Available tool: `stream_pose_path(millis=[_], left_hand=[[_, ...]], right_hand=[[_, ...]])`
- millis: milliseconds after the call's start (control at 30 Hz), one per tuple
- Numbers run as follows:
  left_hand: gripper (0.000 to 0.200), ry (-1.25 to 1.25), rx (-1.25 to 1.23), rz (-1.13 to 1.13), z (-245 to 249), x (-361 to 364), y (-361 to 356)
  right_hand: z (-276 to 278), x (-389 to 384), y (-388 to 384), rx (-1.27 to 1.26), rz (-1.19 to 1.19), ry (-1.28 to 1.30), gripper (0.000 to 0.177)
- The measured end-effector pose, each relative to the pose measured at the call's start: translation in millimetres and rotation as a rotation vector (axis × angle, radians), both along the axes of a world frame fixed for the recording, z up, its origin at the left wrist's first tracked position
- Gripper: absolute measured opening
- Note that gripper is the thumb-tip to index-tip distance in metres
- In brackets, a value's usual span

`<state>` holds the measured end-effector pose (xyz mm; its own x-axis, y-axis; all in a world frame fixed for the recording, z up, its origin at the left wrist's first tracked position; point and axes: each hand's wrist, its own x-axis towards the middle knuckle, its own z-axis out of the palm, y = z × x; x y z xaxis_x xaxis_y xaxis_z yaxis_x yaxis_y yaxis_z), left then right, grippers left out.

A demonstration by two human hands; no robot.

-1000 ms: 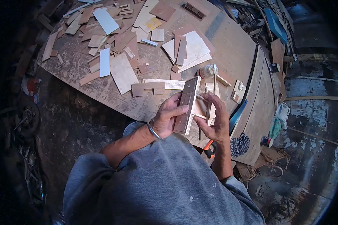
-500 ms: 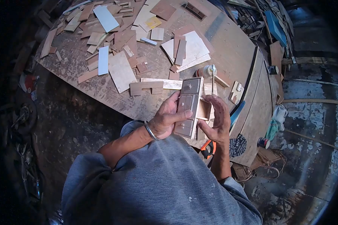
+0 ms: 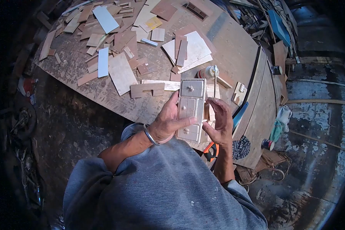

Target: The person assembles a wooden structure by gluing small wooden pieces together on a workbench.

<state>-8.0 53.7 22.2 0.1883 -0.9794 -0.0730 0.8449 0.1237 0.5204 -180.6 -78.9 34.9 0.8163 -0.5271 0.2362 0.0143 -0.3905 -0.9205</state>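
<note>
Holds a miniature wooden cabinet (image 3: 190, 109) upright above the near edge of the table (image 3: 237, 50), just short of a glue bottle (image 3: 209, 71). Open room below, toward the lap; wood offcuts (image 3: 119, 57) beyond. Clamps the left hand (image 3: 165, 123) grip round its left side, thumb across the front. Pinches the right edge with the right hand (image 3: 219, 122), fingers curled.

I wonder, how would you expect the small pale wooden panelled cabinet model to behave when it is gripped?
The small pale wooden panelled cabinet model is probably stiff: it holds straight with the left hand and right hand gripping only its sides. It looks light, being thin board. Its tiny knobs seem fragile.
</note>
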Motion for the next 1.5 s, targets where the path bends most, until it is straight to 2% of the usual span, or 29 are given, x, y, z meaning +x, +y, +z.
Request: stream_pose_path(millis=[333,933,1200,1300,1500], left_hand=[[0.085,-0.025,0.003,-0.037,2.7,-0.2,2.6],[0.087,0.007,0.039,-0.067,7.9,0.0,2.3],[0.087,0.02,0.051,-0.055,6.5,-0.4,1.7],[0.077,0.052,0.019,-0.043,8.3,0.5,0.6],[0.079,0.073,0.036,-0.058,8.7,0.9,1.5]], right_hand=[[0.5,-1.8,1.6,0.0,0.035,-0.034,0.07],[-1.7,-3.6,4.2,-0.025,0.004,-0.038,0.068],[1.0,-1.0,0.1,-0.013,-0.004,-0.012,0.073],[4.1,1.2,-1.2,-0.043,0.007,-0.012,0.076],[12.9,4.6,-3.0,-0.113,0.013,0.022,0.081]])
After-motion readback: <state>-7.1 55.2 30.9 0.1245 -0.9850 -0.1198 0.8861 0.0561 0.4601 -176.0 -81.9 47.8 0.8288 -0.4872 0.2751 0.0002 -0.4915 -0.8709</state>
